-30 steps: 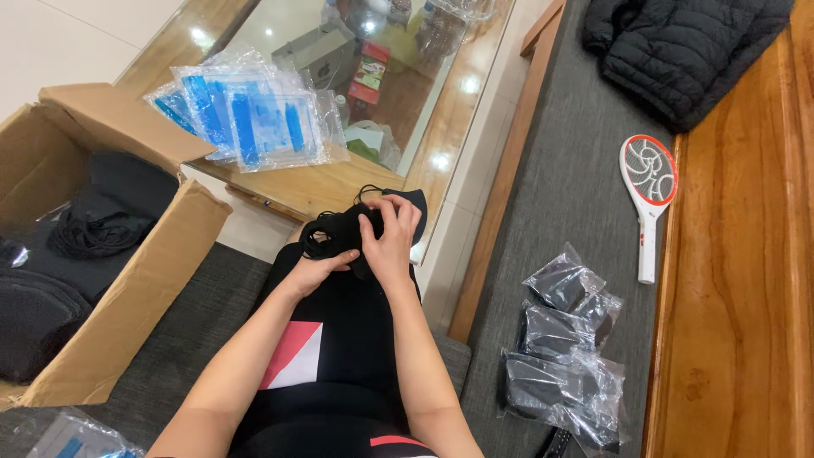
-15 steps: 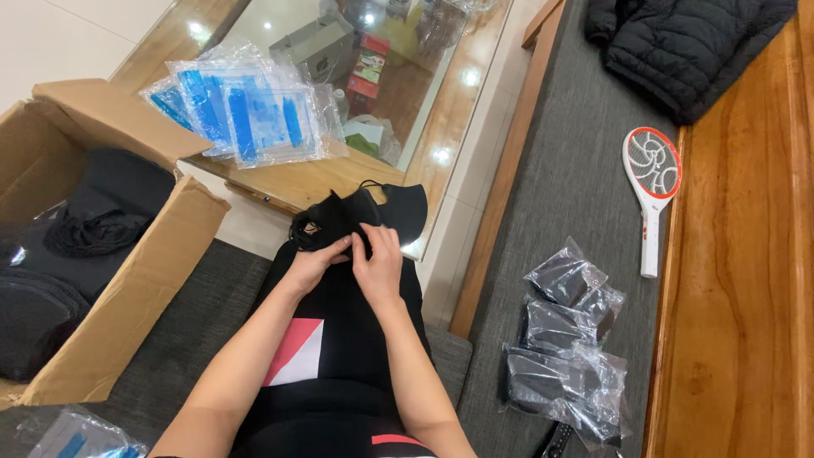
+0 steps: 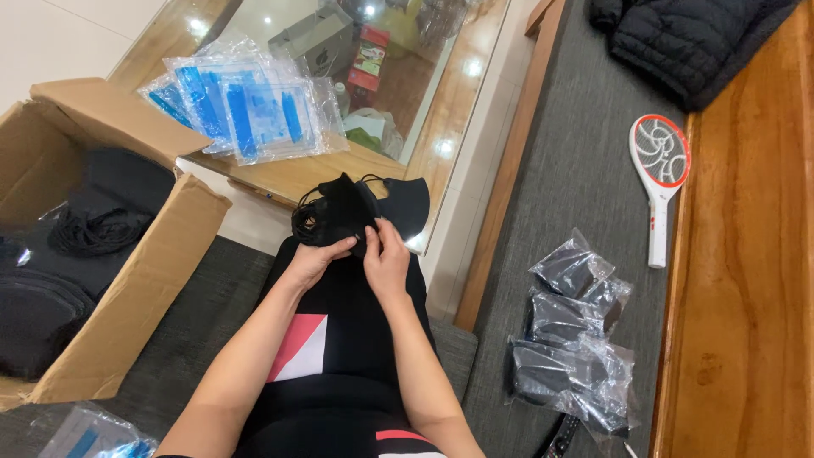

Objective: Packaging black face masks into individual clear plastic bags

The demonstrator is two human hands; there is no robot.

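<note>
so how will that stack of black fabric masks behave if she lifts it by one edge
Probably floppy: the stack of black fabric masks bends and fans apart between the left hand and right hand. Likely light, since fingertips alone support it. The thin black ear loops hang loose at the side and could snag or tangle.

Both bare forearms reach forward over the lap, left hand (image 3: 315, 259) cupped palm-up, right hand (image 3: 387, 254) just beside it, fingers pinched closed, thumbs nearly touching.
</note>
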